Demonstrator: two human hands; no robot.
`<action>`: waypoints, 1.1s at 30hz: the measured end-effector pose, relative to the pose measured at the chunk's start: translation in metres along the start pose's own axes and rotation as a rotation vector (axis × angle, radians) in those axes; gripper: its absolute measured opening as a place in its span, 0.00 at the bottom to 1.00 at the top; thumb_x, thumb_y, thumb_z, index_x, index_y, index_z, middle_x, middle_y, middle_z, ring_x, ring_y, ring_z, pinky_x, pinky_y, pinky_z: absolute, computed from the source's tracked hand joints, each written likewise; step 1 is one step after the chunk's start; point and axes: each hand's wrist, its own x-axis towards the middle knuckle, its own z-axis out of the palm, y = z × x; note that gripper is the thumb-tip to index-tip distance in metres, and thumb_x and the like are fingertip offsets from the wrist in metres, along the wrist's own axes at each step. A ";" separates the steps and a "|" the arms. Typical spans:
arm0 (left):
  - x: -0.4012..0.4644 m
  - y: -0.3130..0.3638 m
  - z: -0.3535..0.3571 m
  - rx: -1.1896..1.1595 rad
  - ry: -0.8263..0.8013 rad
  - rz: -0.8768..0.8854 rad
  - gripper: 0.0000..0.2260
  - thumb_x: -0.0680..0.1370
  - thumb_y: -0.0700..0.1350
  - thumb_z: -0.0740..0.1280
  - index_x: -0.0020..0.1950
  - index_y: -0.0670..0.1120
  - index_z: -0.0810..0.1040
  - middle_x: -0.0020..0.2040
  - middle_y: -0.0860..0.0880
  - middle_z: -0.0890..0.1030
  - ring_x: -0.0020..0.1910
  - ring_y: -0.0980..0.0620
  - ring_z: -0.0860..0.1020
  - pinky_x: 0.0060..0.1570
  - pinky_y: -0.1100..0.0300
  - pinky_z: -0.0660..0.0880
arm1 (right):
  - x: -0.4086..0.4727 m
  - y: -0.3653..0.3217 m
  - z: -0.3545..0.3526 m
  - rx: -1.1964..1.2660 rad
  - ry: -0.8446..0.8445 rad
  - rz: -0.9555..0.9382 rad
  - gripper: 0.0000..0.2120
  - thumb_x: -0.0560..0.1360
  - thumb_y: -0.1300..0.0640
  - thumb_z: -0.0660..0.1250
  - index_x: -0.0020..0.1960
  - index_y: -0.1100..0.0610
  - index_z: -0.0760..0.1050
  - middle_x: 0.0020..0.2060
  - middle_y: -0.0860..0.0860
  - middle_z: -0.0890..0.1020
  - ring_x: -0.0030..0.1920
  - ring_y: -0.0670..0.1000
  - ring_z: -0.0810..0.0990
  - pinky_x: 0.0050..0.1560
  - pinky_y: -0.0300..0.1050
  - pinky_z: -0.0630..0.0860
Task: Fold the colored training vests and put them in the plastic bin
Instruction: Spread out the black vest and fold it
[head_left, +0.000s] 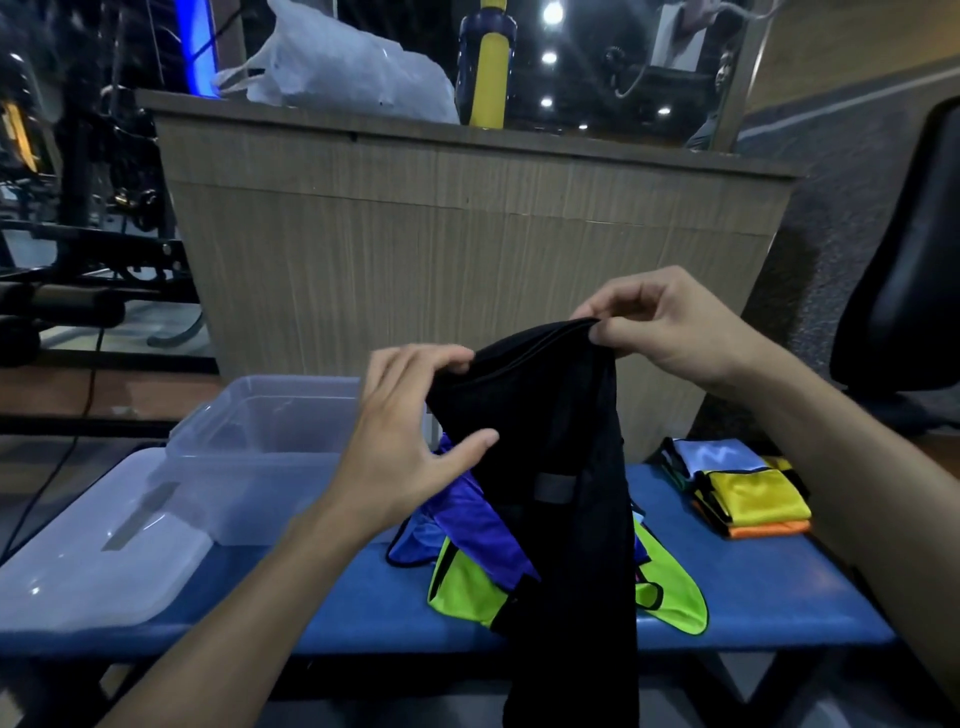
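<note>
I am holding a black vest (561, 467) up above the blue bench (753, 587), and it is hanging with its long axis nearly vertical, the top edge up between my hands and the lower end trailing down past the bench's front edge. That top edge is slanting, higher on my right side. My right hand (670, 327) is pinching the raised corner between thumb and fingertips. My left hand (415, 431) is gripping the lower end of the same edge, fingers curled over the hem and the thumb stretched out across the cloth.

Under the hanging vest, a loose heap is lying on the bench: a purple-blue vest (478, 525) and a neon green vest (467, 587) with black trim, overlapping each other.

To my left, the clear plastic bin (249, 457) is sitting on the bench, open side up, and I am seeing no vests inside it. Its lid (93, 551) is lying flat just beside it, nearer to me, touching the bin's corner.

At the far right of the bench a folded stack (748, 493) is resting, yellow uppermost in front, orange beneath, a light blue piece behind.
</note>
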 end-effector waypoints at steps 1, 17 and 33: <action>0.000 -0.001 0.001 -0.013 -0.044 -0.009 0.23 0.71 0.56 0.75 0.64 0.51 0.77 0.58 0.71 0.69 0.62 0.54 0.71 0.65 0.55 0.70 | 0.000 0.000 -0.001 -0.001 0.000 0.000 0.15 0.76 0.72 0.67 0.44 0.53 0.86 0.44 0.67 0.83 0.42 0.50 0.83 0.46 0.40 0.80; 0.127 0.083 -0.068 0.235 -0.552 0.206 0.16 0.80 0.61 0.63 0.45 0.51 0.82 0.38 0.55 0.79 0.43 0.54 0.77 0.41 0.66 0.69 | -0.039 0.077 0.008 0.822 0.109 0.183 0.18 0.75 0.63 0.66 0.65 0.60 0.76 0.41 0.47 0.86 0.38 0.42 0.81 0.46 0.39 0.79; 0.117 0.074 -0.020 1.017 -0.713 0.236 0.15 0.83 0.57 0.56 0.60 0.54 0.79 0.51 0.46 0.82 0.54 0.41 0.79 0.50 0.48 0.78 | -0.064 0.080 -0.020 0.544 0.174 0.177 0.14 0.74 0.61 0.70 0.60 0.60 0.79 0.43 0.52 0.85 0.44 0.49 0.84 0.48 0.43 0.79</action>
